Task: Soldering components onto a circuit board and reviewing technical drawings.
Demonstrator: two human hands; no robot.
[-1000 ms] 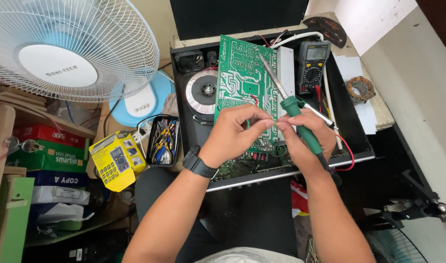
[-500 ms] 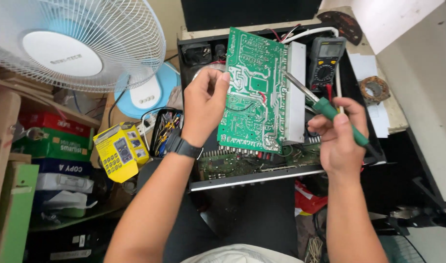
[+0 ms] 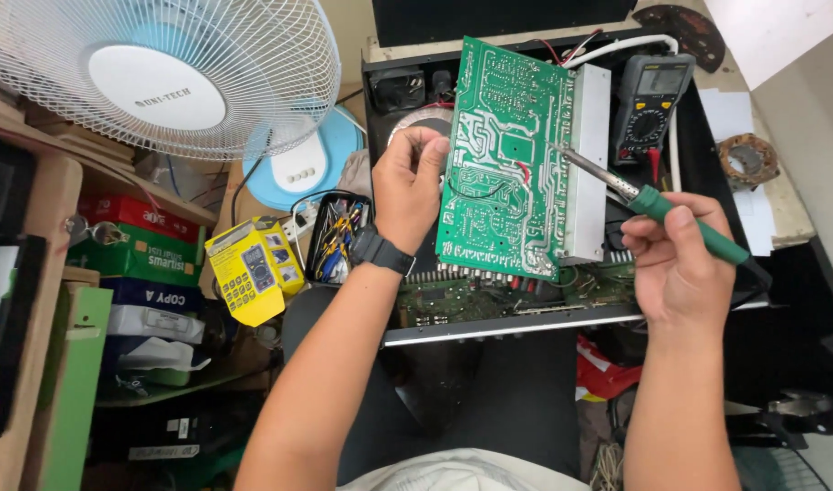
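Green circuit board [image 3: 512, 155] tilted up on edge over an open black chassis [image 3: 526, 314], solder side facing the camera, silver heat-sink strip [image 3: 587, 164] along its right edge.

Left hand [image 3: 412, 182] at the board's left edge, wrist in a black watch [image 3: 380, 250]. Fingers curled together, tips pinched at the board's rim near its upper left; exact contact point partly hidden by the knuckles.

Right hand [image 3: 676, 268] to the right of the board, fingers wrapped and pinching the green handle of a soldering iron [image 3: 653, 205] pen-style. Metal shaft slants up and left; tip touches or sits just above the board's copper side near its middle right, cannot tell which.

Black multimeter [image 3: 651, 105] with red and black leads lies in the chassis, upper right, just beyond the heat sink. A second green board [image 3: 489, 295] lies flat in the chassis bottom.

Left of the chassis: small black tray of tools [image 3: 335, 238], yellow boxed meter [image 3: 251, 268], white desk fan [image 3: 162, 77] on a blue base. Stacked boxes [image 3: 148, 264] on shelves at far left
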